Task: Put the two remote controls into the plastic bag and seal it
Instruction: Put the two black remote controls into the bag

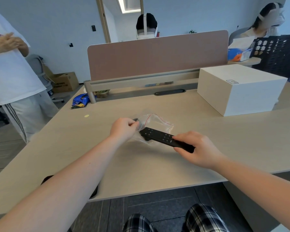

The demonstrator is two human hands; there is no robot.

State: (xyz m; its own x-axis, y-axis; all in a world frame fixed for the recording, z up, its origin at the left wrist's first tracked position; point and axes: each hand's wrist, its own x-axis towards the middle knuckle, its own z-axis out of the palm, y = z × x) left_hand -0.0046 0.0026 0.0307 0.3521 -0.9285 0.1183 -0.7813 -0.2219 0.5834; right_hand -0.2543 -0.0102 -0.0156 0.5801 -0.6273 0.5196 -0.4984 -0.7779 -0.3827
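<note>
We had the left hand [124,128] pinching the zip bag [155,124] mouth open on the desk [208,131], right hand [193,148] clamped on the black remote [159,135], tip just entering; best kept low, flat, sliding straight; second remote unclear.

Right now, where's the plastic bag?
Head view, mid-desk: the plastic bag is pinched by the left hand, while the right hand feeds the remote in.

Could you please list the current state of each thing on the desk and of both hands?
plastic bag: unsealed, mouth held open
remote control: tip entering the bag
left hand: pinching the bag's edge
right hand: gripping the remote
white box: closed
</note>
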